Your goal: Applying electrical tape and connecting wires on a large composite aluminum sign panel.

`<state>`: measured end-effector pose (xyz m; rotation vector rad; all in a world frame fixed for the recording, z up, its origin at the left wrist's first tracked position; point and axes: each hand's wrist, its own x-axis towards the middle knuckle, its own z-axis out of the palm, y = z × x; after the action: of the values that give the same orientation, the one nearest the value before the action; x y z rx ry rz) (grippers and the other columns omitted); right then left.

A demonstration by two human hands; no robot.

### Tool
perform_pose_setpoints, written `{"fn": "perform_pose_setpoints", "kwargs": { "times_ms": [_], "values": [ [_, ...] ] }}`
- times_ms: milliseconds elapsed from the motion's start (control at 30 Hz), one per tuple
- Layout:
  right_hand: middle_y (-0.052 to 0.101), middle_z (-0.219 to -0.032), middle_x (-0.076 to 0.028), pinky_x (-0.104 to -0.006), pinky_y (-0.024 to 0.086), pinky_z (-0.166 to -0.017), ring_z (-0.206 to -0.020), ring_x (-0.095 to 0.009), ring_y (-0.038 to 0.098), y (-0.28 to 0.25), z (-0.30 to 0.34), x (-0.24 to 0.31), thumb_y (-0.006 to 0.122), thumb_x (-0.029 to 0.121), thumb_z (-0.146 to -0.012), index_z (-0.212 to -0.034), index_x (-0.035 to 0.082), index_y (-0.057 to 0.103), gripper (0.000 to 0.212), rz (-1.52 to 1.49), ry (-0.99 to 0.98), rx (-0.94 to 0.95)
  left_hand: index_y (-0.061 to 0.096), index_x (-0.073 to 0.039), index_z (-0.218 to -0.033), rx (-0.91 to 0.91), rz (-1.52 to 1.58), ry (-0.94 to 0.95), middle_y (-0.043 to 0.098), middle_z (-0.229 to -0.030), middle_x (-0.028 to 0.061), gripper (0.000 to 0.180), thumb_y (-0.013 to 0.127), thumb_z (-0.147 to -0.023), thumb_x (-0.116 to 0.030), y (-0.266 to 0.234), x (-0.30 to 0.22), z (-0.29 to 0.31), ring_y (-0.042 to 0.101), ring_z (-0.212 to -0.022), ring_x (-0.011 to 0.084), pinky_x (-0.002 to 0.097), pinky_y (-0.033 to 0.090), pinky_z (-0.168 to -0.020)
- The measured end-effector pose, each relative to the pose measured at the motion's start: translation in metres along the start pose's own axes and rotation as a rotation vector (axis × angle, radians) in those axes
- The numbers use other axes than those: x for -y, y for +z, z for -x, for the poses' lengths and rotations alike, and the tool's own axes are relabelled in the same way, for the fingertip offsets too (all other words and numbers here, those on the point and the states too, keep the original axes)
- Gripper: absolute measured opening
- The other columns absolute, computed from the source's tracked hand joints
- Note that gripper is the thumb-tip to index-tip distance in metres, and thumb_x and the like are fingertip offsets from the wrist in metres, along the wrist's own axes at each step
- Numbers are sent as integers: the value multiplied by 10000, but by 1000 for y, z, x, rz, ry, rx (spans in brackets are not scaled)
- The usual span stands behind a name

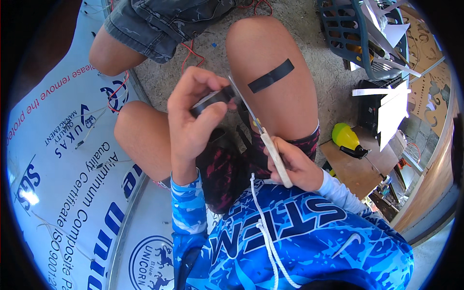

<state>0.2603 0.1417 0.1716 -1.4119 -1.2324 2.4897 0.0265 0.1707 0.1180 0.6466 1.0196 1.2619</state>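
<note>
My left hand (189,113) is raised in front of my knees, its fingers wrapped round a roll of black tape (212,102). My right hand (297,166) grips the off-white handle of a thin-bladed knife (275,159). The blade slants up and left, its tip beside the tape roll near my left fingertips; whether it touches the tape I cannot tell. A short strip of black tape (271,76) lies stuck across my right leg, just above the blade.
A large printed white panel (63,159) with loose wires fills the left. Another person's bent knee (113,52) is at upper left. To the right are a dark basket of offcuts (345,29), a yellow-green bottle (345,137) and a brown board (357,166). Red wire (190,55) trails over the concrete.
</note>
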Motion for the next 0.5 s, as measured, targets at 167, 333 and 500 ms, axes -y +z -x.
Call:
{"fn": "perform_pose_setpoints", "kwargs": {
  "times_ms": [167,333,500],
  "values": [
    [442,-884,-30,-274,385,-715,-786,-125,428,-3,18,25,727,256,-814,-1041,34,483,400,-93,-185,59,492,-11,-865,-39,85,164,576,-1017,138,223,629,-751,-143,-5,-8,-8,612,-820,173,299,504,-749],
    [474,-780,-28,-301,397,-643,-697,-143,466,-39,-2,62,767,338,-734,-851,50,530,391,292,-367,-626,538,-1,-806,137,-227,290,515,-1112,136,172,636,-761,-134,11,-21,-32,554,-917,180,304,444,-816],
    [555,-707,-179,-372,422,-603,-641,-304,562,-89,-45,68,650,319,-814,-885,-25,618,352,634,-270,-846,559,3,-839,231,-442,343,493,-1119,110,152,630,-770,-113,31,-26,-51,488,-978,186,298,385,-852]
  ]
}}
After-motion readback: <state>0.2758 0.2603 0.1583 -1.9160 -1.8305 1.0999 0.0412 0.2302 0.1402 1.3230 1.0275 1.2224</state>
